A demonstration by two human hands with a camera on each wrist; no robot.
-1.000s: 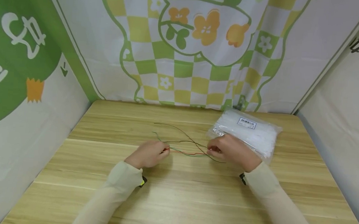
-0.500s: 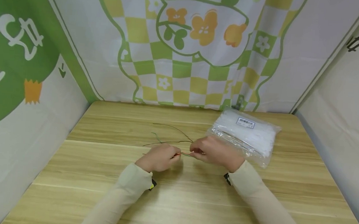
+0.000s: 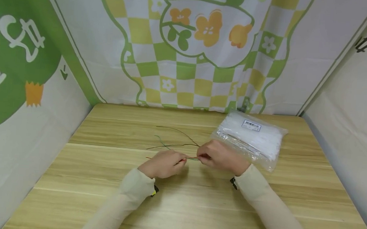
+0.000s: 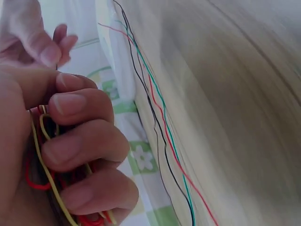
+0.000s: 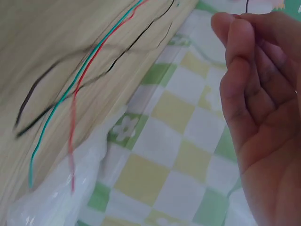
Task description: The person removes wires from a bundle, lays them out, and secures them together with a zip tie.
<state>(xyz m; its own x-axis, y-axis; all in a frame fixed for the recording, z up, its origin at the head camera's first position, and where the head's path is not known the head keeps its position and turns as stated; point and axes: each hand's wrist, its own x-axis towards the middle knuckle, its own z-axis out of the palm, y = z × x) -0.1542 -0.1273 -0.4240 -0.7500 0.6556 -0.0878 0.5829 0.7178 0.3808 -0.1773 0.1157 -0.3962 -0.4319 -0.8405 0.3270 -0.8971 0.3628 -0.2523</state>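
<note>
My left hand (image 3: 164, 164) curls its fingers around a bundle of thin wires, with yellow wire (image 4: 46, 175) and red loops showing in the left wrist view. Close to its right, my right hand (image 3: 220, 157) pinches a thin dark wire (image 5: 247, 6) between thumb and fingertip; red and green strands also span the small gap between the hands. Behind the hands, a black wire (image 3: 172, 145), a brownish wire (image 3: 182, 132) and a green wire end (image 3: 160, 139) lie spread on the table. The right wrist view shows green wire (image 5: 70, 87) and red wire (image 5: 74, 108) side by side.
A clear plastic bag (image 3: 264, 137) of white contents, with a barcode label (image 3: 251, 125), lies just behind my right hand. The wood-grain table (image 3: 178, 205) ends at a patterned curtain (image 3: 186, 72) at the back, with printed cloth on both sides.
Over the last second my hands have come closer together, the left moving right and the right moving left. In the last half second the right hand has shifted slightly right.
</note>
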